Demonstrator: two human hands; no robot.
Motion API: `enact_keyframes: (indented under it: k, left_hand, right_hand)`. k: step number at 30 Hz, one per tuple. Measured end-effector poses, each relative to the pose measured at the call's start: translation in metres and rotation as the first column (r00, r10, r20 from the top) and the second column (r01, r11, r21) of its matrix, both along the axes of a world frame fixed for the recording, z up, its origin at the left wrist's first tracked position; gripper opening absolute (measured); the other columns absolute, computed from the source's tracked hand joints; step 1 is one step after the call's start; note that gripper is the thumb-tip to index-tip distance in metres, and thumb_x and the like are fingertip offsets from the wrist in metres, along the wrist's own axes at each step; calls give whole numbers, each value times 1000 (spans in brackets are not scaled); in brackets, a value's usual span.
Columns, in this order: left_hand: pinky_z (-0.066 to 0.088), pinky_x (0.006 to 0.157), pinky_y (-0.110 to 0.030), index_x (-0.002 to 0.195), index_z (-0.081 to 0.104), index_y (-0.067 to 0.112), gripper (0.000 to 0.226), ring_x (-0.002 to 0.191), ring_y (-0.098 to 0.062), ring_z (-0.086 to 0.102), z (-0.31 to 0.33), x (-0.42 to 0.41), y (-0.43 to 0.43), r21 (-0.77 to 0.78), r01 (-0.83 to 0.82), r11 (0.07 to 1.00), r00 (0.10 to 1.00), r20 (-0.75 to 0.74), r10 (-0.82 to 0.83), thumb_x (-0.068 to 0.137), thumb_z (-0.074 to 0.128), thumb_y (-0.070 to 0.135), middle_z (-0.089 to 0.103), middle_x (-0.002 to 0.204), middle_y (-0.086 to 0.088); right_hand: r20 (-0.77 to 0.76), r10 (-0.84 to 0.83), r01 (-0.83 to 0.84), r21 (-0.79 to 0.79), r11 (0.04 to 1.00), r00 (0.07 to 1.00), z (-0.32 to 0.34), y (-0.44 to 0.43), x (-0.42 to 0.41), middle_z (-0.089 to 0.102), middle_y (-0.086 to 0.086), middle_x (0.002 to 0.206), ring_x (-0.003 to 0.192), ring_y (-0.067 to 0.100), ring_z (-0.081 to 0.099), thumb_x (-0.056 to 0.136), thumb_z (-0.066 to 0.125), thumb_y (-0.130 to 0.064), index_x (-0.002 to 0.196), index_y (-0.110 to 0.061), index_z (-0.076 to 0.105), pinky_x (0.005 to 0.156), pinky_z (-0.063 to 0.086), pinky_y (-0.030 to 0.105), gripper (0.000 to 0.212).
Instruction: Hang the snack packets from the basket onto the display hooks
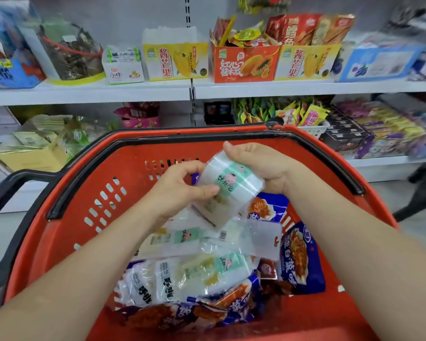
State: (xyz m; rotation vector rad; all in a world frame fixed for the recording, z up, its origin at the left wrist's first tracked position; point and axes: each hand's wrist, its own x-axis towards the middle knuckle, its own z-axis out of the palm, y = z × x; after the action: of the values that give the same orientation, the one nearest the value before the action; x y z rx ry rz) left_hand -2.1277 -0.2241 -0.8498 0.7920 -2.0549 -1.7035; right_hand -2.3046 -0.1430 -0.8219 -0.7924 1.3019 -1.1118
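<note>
I have both hands over the basket (59, 232), together on one white-and-green packet (230, 187). My left hand (182, 190) pinches the packet's left edge between thumb and fingers. My right hand (258, 166) curls round its far right end. The packet is tilted and held just above the pile (197, 274) of like packets lying in the basket, clear of the basket's walls. Blue packets (301, 257) lie along the basket's right side and near edge.

I judge the step in hand to be the pick. One packet is out of the pile and I seem to be straightening it between my hands, probably to find its hang hole. I cannot make out the hole on the held one. A clear header (263, 238) with a small hole shows on another packet just below it in the basket.

Beyond the basket stand shelves (133, 92) of boxed snacks. I see no display hooks there, so I cannot tell where this packet goes.

The next move calls for bringing the header end up and free, taking it in one hand, lifting it clear of the basket, and looking up for a hook. The film looks slick and soft, so I would pinch the header firmly. With the basket this full, I judge most of the task is left.
</note>
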Motion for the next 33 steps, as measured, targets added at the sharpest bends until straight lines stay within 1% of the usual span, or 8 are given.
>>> enact_keyframes:
  k: [4, 8, 13, 17, 22, 26, 29, 33]
  left_hand:
    - [57, 72, -33, 102, 50, 14, 41, 83, -18, 73, -11, -7, 17, 57, 35, 998, 995, 93, -40, 74, 77, 1, 76, 86, -2]
    - [57, 79, -35, 103, 62, 22, 47, 90, -17, 70, -24, -6, 17, -63, -102, 993, 976, 185, 112, 71, 76, -9, 73, 98, 0]
    - [55, 84, -40, 96, 72, 9, 21, 87, -21, 70, -31, -4, 9, 105, -208, 972, 945, 279, 172, 81, 69, -5, 75, 93, -5]
    - [52, 93, -45, 96, 73, 11, 14, 90, -23, 71, -37, 0, 10, 152, -190, 970, 939, 315, 134, 84, 70, 5, 76, 92, -3]
    - [52, 94, -41, 95, 71, 12, 18, 87, -13, 71, -32, 4, 3, 136, -131, 982, 977, 186, 105, 86, 64, -2, 76, 89, 3]
    - [49, 91, -19, 89, 78, 19, 37, 114, 3, 56, -11, 0, -6, -62, -13, 998, 1000, -20, 12, 77, 68, -14, 62, 124, 7]
    - [50, 78, -16, 62, 77, 29, 50, 103, -5, 60, 1, 1, -3, -112, 60, 992, 994, -90, -70, 65, 72, -20, 63, 112, 8]
    - [54, 74, -28, 77, 79, 19, 26, 84, -17, 70, 8, 11, -6, 73, 87, 994, 990, -121, -78, 58, 84, 2, 76, 88, -4]
  right_hand:
    - [-259, -136, 159, 73, 985, 956, -3, -3, -10, 68, 14, 80, 73, 26, 64, 93, 55, -46, 85, -5, 65, 69, 54, 34, 44]
    - [-912, 80, 391, 250, 886, 402, -36, 9, -44, 63, 12, 82, 72, 26, 59, 96, 54, -40, 103, 1, 63, 66, 50, 36, 42]
    - [-910, 305, 372, 397, 839, 282, -82, 21, -30, 60, 12, 118, 107, 33, 60, 90, 63, -25, 128, -10, 39, 86, 51, 42, 47]
    - [-933, 331, 392, 361, 846, 145, -90, 28, -26, 63, 7, 88, 86, 28, 60, 88, 54, -6, 75, -15, 48, 89, 45, 41, 17]
    - [-874, 142, 173, 247, 953, 465, -25, 17, -40, 63, 3, 68, 63, 19, 60, 91, 65, -16, 78, -11, 58, 53, 44, 26, 16]
    - [-437, 57, -45, 37, 998, 898, 20, 25, -37, 67, 22, 92, 84, 33, 64, 81, 71, -9, 100, 6, 64, 66, 57, 31, 26]
    - [-251, 116, -131, -43, 990, 961, 24, 20, -33, 68, 21, 96, 85, 31, 67, 64, 76, -18, 100, 2, 66, 76, 58, 36, 43]
    - [-93, 74, -83, -94, 992, 993, 19, 17, -34, 74, 15, 90, 79, 27, 73, 62, 84, -3, 95, -4, 72, 75, 60, 40, 35]
